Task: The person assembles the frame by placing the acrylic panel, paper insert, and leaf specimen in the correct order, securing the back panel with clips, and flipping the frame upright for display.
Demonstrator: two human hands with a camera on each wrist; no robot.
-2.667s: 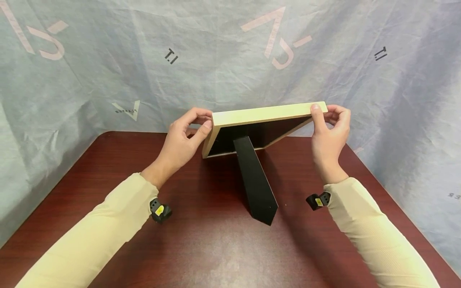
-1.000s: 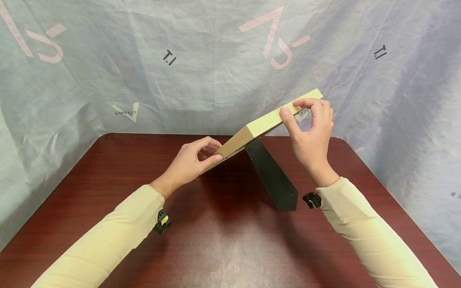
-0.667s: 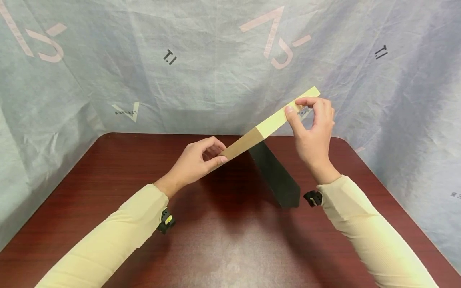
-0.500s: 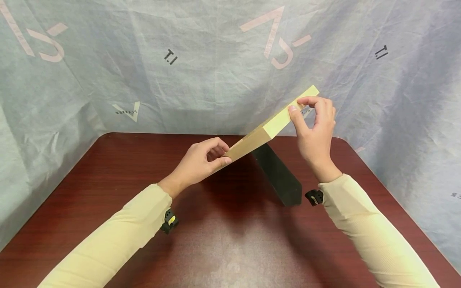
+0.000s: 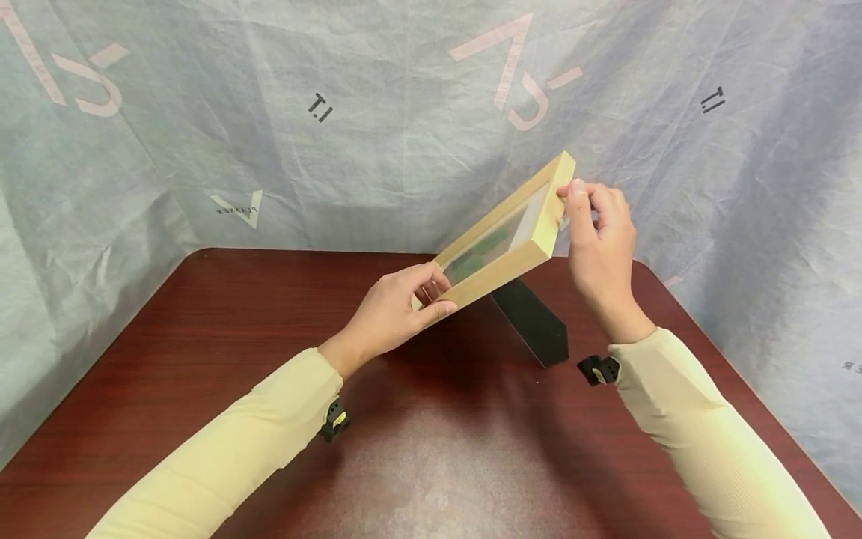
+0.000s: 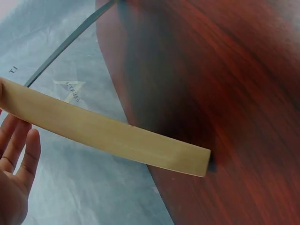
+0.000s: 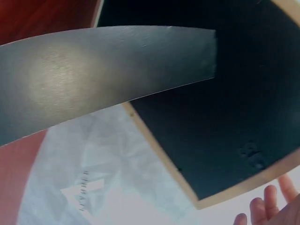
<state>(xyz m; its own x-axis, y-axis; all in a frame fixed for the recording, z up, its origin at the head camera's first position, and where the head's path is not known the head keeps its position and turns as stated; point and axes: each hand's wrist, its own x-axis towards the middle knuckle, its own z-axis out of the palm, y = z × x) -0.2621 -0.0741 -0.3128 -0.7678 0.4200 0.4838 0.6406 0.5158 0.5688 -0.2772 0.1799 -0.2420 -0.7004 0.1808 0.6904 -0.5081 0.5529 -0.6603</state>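
Observation:
A picture frame (image 5: 508, 273) in pale wood stands tilted above the table, its front turned partly into view in the head view. Behind its glass shows a picture with a white border and a green patch. My left hand (image 5: 393, 311) grips the lower near side, thumb on the outer edge and fingers on the front. At the raised end, my right hand (image 5: 602, 239) pinches the edge between thumb and forefinger. A black easel leg (image 5: 535, 326) sticks out from the back. The right wrist view shows the black backing board (image 7: 197, 131) behind this leg.
The dark red-brown wooden table (image 5: 431, 449) lies under both arms. A grey printed cloth (image 5: 377, 97) hangs behind it and along both sides. Each wrist wears a small black camera, the left wrist camera (image 5: 334, 421) and the right wrist camera (image 5: 598, 370).
The picture frame has swivelled from back-facing to showing its front. My left hand has slid down its side and moved right; my right hand has shifted along the top edge. The leg swung right.

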